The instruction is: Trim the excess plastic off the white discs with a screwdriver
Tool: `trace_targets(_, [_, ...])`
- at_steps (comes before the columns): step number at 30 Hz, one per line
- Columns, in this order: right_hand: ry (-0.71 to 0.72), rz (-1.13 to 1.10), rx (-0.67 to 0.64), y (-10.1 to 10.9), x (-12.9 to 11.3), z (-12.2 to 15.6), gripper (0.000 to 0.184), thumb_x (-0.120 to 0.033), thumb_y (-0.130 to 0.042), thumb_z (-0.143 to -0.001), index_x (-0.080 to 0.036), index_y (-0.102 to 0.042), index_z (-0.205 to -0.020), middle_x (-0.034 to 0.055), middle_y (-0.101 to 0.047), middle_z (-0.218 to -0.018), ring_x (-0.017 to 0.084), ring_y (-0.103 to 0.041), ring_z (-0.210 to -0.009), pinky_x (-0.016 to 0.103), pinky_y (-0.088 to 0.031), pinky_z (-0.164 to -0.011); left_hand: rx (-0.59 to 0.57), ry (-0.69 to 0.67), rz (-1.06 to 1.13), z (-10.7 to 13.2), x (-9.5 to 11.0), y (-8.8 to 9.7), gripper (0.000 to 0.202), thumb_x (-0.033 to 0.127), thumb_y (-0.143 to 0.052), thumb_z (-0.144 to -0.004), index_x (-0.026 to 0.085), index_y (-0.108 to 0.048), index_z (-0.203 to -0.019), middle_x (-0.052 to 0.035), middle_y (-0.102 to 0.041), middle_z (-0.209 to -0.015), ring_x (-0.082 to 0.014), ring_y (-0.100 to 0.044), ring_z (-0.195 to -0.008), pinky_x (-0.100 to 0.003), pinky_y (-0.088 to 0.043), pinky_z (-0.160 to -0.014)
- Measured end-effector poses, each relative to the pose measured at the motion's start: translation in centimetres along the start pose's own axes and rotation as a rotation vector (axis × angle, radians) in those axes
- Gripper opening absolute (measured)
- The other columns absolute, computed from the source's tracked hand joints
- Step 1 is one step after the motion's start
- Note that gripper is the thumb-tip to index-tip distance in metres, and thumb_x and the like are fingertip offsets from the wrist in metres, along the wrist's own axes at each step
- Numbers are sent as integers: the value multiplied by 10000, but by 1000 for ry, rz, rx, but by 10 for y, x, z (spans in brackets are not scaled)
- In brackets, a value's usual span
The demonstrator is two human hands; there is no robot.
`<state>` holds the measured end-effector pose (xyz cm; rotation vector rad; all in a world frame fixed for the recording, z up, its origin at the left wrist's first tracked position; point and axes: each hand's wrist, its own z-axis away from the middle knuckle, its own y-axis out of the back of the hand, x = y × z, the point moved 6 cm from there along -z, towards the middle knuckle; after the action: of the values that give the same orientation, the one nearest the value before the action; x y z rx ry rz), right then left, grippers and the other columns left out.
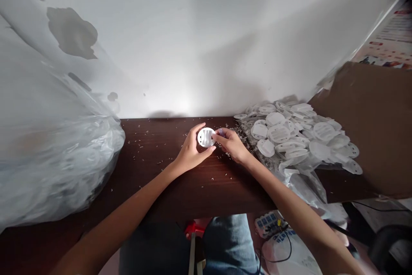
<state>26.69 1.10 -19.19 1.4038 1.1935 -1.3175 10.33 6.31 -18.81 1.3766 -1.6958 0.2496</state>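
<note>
Over the counter [180, 193], the left hand [190, 151] has its grip around a white disc [206, 137]; the right hand [234, 145] meets its edge, pinching or not I can't tell. It looks light, stiff, perhaps slick, best held by the rim.

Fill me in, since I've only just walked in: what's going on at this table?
A person holds a round white piece above the dark table, the left hand around its left side and the right hand touching its right edge. Similar white pieces lie heaped to the right, and a large clear plastic bag sits on the left.
</note>
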Motion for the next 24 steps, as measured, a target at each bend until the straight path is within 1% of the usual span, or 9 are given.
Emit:
trace_targets(2, [-2, 17, 14, 1, 1, -1, 393, -581, -781, -813, -214, -651, -863, -45, -504, -685, 99, -354, -542, 261, -277, -479, 7, 180, 216, -2, -15, -1, 719, 468, -793, -891, 268, -498, -1515, -153, -584, -1520, -315, -606, -1374, -475, -518, -1130])
trace_targets(4, [-15, 34, 17, 2, 3, -2, 408, -600, -775, -811, -218, -642, -864, -48, -493, -673, 102, -361, -534, 261, -276, -473, 4, 363, 459, -4, -29, -6, 611, 552, -728, -930, 250, -590, -1443, -145, -661, -1421, -302, -665, -1284, -445, -563, -1046])
trace_targets(5, [-26, 40, 15, 3, 4, -2, 414, -608, -772, -812, -219, -640, -865, -48, -491, -668, 102, -362, -528, 263, -273, -469, 5, 435, 562, -4, -34, -8, 580, 575, -716, -932, 238, -636, -1398, -143, -691, -1372, -300, -684, -1247, -438, -573, -1018])
trace_targets(7, [-37, 47, 7, 3, 4, -2, 419, -615, -773, -814, -220, -640, -855, -48, -489, -662, 101, -358, -522, 264, -268, -467, 28, 522, 715, -5, -40, -10, 552, 581, -744, -908, 224, -699, -1326, -138, -729, -1298, -294, -704, -1195, -434, -581, -993])
trace_targets(10, [-35, 50, -6, 3, 4, -3, 420, -612, -781, -814, -216, -640, -824, -45, -489, -660, 99, -360, -527, 260, -268, -472, 63, 567, 829, -6, -39, -10, 518, 542, -801, -868, 227, -742, -1275, -125, -753, -1251, -278, -714, -1157, -428, -581, -989])
trace_targets(14, [-67, 26, -11, 5, 10, -5, 426, -620, -785, -823, -216, -653, -856, -50, -471, -658, 94, -353, -511, 250, -250, -455, 32, 619, 905, -6, -35, -12, 466, 489, -845, -830, 209, -781, -1196, -133, -759, -1259, -290, -713, -1178, -442, -576, -1014])
trace_targets(18, [-98, -38, -50, 3, 14, -6, 442, -629, -788, -844, -209, -650, -869, -39, -496, -716, 77, -318, -503, 247, -229, -446, 65, 651, 960, -4, -29, -9, 421, 494, -839, -844, 218, -788, -1157, -127, -766, -1250, -293, -722, -1172, -453, -587, -1004])
trace_targets(22, [-101, -85, -122, -1, 9, -3, 459, -625, -814, -834, -212, -619, -868, -50, -440, -710, 79, -283, -520, 252, -212, -465, 75, 642, 952, -6, -7, 2, 430, 509, -815, -884, 216, -785, -1197, -130, -768, -1235, -276, -730, -1123, -439, -595, -975])
trace_targets(24, [-89, -60, -145, -2, 6, -1, 472, -651, -775, -864, -211, -605, -853, -41, -432, -712, 95, -299, -549, 257, -231, -485, 67, 652, 936, -8, 5, 8, 446, 508, -824, -879, 209, -784, -1208, -136, -765, -1233, -276, -729, -1110, -441, -597, -969])
